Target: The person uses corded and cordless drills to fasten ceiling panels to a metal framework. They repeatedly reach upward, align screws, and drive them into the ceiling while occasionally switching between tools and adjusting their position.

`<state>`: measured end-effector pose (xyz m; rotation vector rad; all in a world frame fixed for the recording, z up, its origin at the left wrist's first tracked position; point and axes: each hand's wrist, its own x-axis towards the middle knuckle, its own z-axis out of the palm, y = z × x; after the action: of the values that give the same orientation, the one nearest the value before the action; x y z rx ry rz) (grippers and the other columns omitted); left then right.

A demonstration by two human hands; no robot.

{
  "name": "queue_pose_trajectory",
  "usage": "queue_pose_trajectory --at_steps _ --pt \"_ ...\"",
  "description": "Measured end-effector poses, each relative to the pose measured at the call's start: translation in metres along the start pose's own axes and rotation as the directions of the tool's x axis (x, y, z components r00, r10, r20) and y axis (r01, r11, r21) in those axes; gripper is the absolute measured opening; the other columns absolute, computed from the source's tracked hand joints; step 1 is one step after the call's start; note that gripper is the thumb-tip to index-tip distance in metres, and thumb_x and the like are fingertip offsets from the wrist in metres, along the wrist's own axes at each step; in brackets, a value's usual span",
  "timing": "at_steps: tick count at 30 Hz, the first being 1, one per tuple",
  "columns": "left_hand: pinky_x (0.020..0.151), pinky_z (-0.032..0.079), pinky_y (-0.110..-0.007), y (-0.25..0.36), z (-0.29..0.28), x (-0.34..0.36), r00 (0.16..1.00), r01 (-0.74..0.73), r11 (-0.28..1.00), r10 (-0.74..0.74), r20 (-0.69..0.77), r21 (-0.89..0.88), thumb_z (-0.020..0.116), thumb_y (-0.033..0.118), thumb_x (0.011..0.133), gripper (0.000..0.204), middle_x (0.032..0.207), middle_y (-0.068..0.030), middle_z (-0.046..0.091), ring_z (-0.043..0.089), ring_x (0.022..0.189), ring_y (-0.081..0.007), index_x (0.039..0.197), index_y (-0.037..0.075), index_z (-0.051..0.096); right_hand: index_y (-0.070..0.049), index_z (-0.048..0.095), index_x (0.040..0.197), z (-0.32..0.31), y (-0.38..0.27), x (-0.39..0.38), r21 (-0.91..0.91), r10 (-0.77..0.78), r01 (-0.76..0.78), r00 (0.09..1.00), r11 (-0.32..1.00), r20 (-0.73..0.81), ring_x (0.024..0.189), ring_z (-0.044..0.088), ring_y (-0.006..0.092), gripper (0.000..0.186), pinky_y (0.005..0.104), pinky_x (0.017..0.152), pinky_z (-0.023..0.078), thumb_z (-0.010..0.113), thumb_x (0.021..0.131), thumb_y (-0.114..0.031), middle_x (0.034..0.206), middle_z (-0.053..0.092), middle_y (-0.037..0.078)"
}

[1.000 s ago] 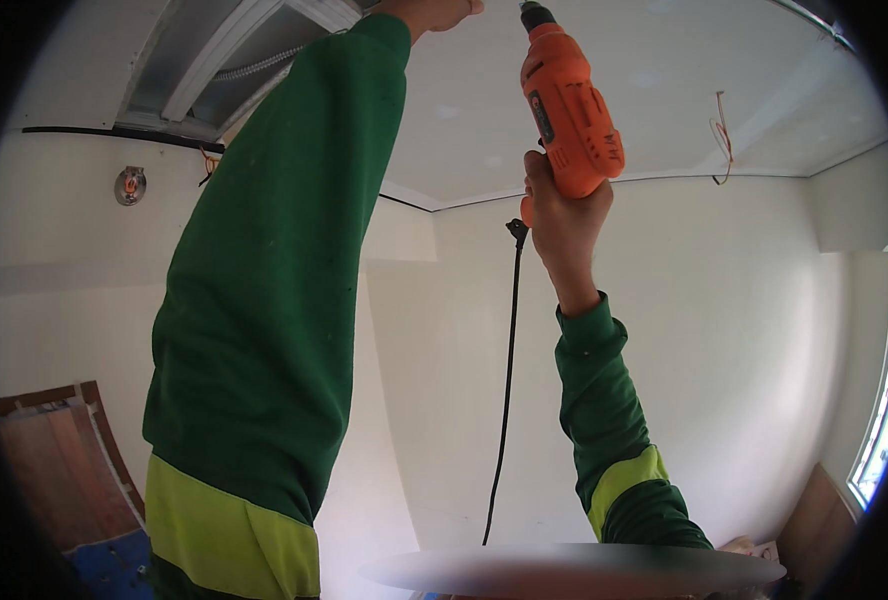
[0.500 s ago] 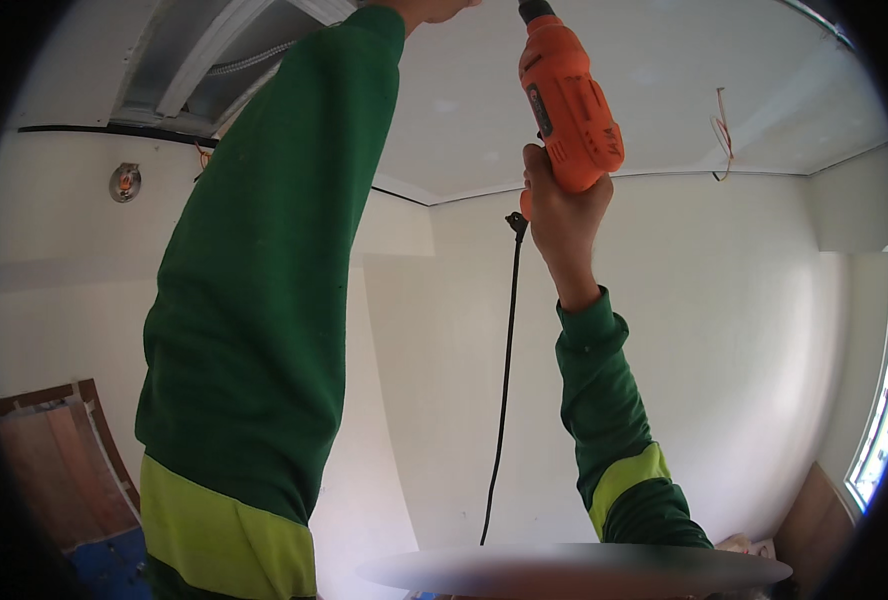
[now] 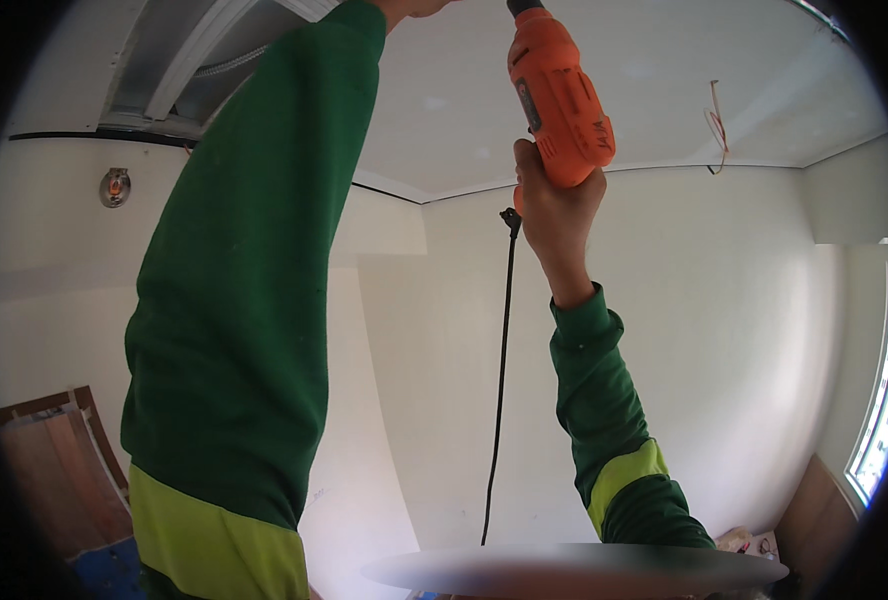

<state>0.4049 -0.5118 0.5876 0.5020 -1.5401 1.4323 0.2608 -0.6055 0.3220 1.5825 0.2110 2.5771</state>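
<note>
My right hand (image 3: 559, 220) is raised and wrapped round the handle of an orange power drill (image 3: 562, 100). The drill points up toward the ceiling; its black chuck (image 3: 526, 6) meets the frame's upper edge, and whatever bit it carries is out of sight. A black power cord (image 3: 501, 380) hangs down from near the base of the handle. Only a strip of my left hand (image 3: 414, 8) shows at the top edge, left of the chuck. Its fingers are mostly cut off, so what it touches or holds is hidden.
Overhead, the white ceiling (image 3: 654, 90) has an opening with metal framing (image 3: 199, 55) at the left. Thin wires (image 3: 716, 125) dangle at the right. A round fitting (image 3: 115, 187) sits on the left wall, above leaning wooden boards (image 3: 64, 460). A window (image 3: 879, 420) lies far right.
The whole view has shifted slightly, with the drill and both arms a little farther left and up in the picture. My right hand keeps its grip on the drill.
</note>
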Motion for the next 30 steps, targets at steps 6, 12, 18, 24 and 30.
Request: queue_pose_trajectory --at_steps 6,12,18,24,30 --pt "0.116 0.046 -0.051 0.003 0.006 -0.005 0.997 -0.080 0.996 0.080 -0.023 -0.027 0.077 0.029 0.095 0.062 0.146 -0.0272 0.064 0.059 0.137 -0.0446 0.150 0.005 0.059 0.000 0.062 0.121 -0.012 0.004 0.001 -0.033 0.113 -0.112 0.993 0.993 0.040 0.085 0.063 0.0138 0.027 0.0335 0.079 0.055 0.074 0.097 -0.005 0.101 0.069 0.005" --pt "0.110 0.049 -0.053 0.029 0.005 -0.043 0.790 -0.246 0.957 0.290 -0.540 0.154 0.074 0.047 0.100 0.065 0.137 -0.0275 0.065 0.061 0.131 -0.0410 0.140 -0.003 0.060 -0.001 0.060 0.127 -0.001 0.008 -0.003 -0.028 0.034 -0.033 0.999 0.999 0.031 0.087 0.063 0.0139 0.033 0.0336 0.083 0.055 0.075 0.098 -0.006 0.105 0.069 0.005" --pt "0.107 0.046 -0.050 0.148 0.031 -0.130 0.836 0.429 0.234 -0.469 0.285 -0.872 0.081 0.066 0.087 0.087 0.129 -0.0205 0.063 0.059 0.124 -0.0340 0.133 -0.005 0.061 0.002 0.061 0.130 -0.004 0.005 -0.003 0.085 0.077 -0.079 0.997 0.993 0.033 0.096 0.067 0.0152 0.033 0.0345 0.090 0.056 0.072 0.098 -0.002 0.112 0.072 0.007" --pt "0.094 0.053 -0.041 0.167 0.017 -0.122 0.807 0.479 -0.185 -0.292 0.513 -0.858 0.082 0.066 0.084 0.075 0.109 -0.0107 0.062 0.063 0.103 -0.0220 0.118 0.002 0.063 0.002 0.062 0.123 -0.005 0.011 -0.002 0.120 -0.039 0.032 0.997 0.992 0.059 0.099 0.069 0.0161 0.028 0.0339 0.089 0.055 0.070 0.097 0.000 0.112 0.073 0.007" --pt "0.077 0.055 -0.038 0.175 0.022 -0.114 0.814 0.429 -0.133 -0.373 0.446 -0.894 0.079 0.059 0.085 0.063 0.098 -0.0072 0.062 0.064 0.085 -0.0190 0.111 0.004 0.064 0.001 0.064 0.107 -0.005 0.013 0.001 0.062 -0.113 0.113 0.994 0.992 -0.007 0.086 0.066 0.0120 0.013 0.0317 0.079 0.054 0.068 0.094 0.002 0.096 0.072 0.003"
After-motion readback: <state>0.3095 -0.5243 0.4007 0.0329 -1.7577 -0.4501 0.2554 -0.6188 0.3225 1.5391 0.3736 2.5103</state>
